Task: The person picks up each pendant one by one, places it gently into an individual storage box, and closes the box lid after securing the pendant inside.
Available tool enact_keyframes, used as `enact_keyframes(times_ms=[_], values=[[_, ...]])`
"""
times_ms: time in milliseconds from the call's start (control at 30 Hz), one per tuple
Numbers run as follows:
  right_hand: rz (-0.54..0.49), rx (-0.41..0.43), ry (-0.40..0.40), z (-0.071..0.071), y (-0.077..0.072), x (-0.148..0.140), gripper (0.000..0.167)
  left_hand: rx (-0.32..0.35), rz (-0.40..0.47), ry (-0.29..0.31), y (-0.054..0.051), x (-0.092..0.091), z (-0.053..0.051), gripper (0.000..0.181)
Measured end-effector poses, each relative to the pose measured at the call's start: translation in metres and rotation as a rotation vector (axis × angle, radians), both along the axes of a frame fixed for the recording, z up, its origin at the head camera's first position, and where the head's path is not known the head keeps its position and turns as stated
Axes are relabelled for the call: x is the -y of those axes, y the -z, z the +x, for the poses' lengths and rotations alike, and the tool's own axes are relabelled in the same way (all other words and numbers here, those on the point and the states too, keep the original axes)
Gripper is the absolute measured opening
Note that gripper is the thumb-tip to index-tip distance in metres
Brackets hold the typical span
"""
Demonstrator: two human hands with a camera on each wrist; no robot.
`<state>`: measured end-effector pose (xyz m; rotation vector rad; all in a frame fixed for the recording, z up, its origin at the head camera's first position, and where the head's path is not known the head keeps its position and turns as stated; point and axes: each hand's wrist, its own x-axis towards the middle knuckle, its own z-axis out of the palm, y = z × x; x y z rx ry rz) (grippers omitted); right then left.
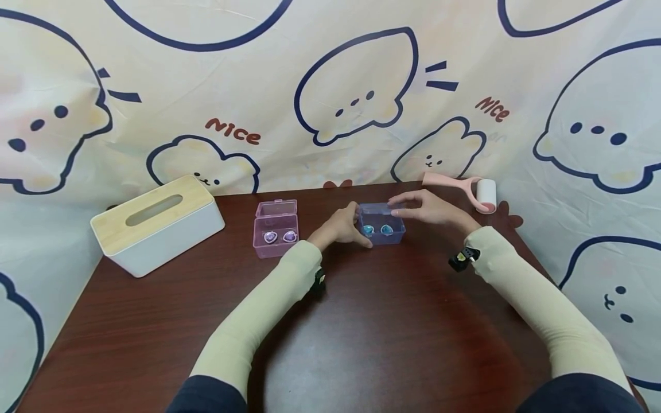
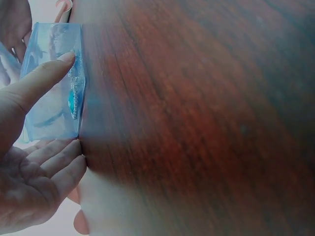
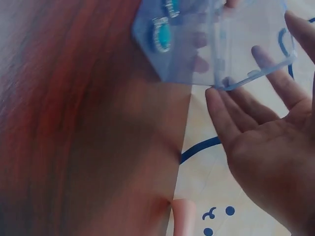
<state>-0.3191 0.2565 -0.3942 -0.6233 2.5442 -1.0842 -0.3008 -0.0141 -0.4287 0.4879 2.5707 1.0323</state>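
Observation:
A clear blue plastic box (image 1: 383, 234) with its hinged lid (image 3: 253, 42) raised stands on the table. Inside it lie two pieces that look like jewellery, oval turquoise stones (image 3: 162, 35) with sparkly rims. My left hand (image 1: 341, 225) holds the box from its left, the thumb (image 2: 47, 78) on its front and the fingers by its side. At the lid's right, my right hand (image 1: 431, 209) has its fingers extended, some behind the lid and touching it. To the left, a pink plastic box (image 1: 273, 250) with its lid up contains two purple stones (image 1: 290, 236) with pale rims.
A white tissue box (image 1: 170, 241) with a wooden top stands at the far left of the dark wooden table (image 1: 392, 332). A pink-handled lint roller (image 1: 485, 195) lies at the back right. Cartoon-printed cloth (image 1: 289, 166) hangs behind the table and along its sides.

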Motion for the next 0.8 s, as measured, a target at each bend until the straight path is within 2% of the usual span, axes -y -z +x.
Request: enact_keyframes(times_ms=[200, 333, 467, 633, 800], values=[[-0.011, -0.087, -0.076, 0.002, 0.011, -0.001, 0.044, -0.007, -0.007, 0.009, 0.000, 0.001, 0.001, 0.091], [0.042, -0.158, -0.098, 0.004, 0.014, 0.000, 0.045, -0.011, -0.015, 0.013, 0.000, 0.000, 0.001, 0.090], [0.061, -0.186, -0.129, 0.004, 0.017, 0.001, 0.047, -0.012, -0.028, 0.022, 0.001, 0.001, 0.001, 0.093], [0.067, -0.211, -0.152, 0.004, 0.018, 0.002, 0.048, 0.014, -0.037, 0.057, -0.001, 0.004, 0.002, 0.105], [0.086, -0.233, -0.152, 0.007, 0.018, 0.002, 0.047, 0.045, -0.060, 0.080, -0.004, 0.005, 0.002, 0.100]])
